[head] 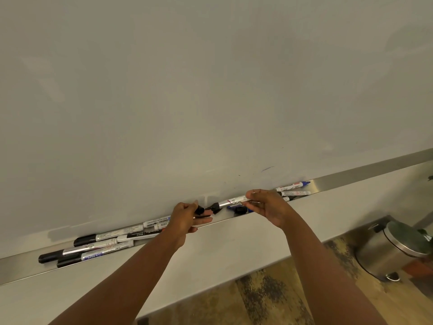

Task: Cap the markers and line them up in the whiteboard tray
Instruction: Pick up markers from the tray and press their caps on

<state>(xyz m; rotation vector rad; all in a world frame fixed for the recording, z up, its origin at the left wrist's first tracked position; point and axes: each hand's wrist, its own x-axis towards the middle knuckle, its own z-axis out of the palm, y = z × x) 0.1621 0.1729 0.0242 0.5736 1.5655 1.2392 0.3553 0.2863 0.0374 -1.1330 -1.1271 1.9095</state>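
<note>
Head view, the only one given: marker point(230, 202) and cap point(199, 210) face each other just above the whiteboard tray point(351, 178), and that gap is what the coming move turns on. The right hand point(269, 206) pinches the silver barrel near its rear end between thumb and fingers point(251, 194), so the marker's long axis runs roughly along the tray, its dark tip end pointing left and slightly down toward the other hand. The left hand point(187, 219) holds the black cap between thumb and forefinger, its other fingers loosely extended below; the cap sits just left of the tip, close but apart, and whether its open mouth faces the tip squarely cannot be told. Judging from this, capping calls for a short closing push along the barrel's axis, with the left hand nearer the joint and likely doing the fine aligning.

Both forearms reach up from below, converging at the tray's middle, wrists slightly raised above its front lip.

Other markers lie in the tray: a loose cluster at the left point(100, 242), several overlapping at angles, not lined up, and a few at the right point(293, 187), one with a blue end. A blue marker and a black cap-like piece point(239, 210) lie beneath the held barrel. Most of the lining-up appears not yet done.

A steel pedal bin point(393, 249) stands on the floor at the lower right.
</note>
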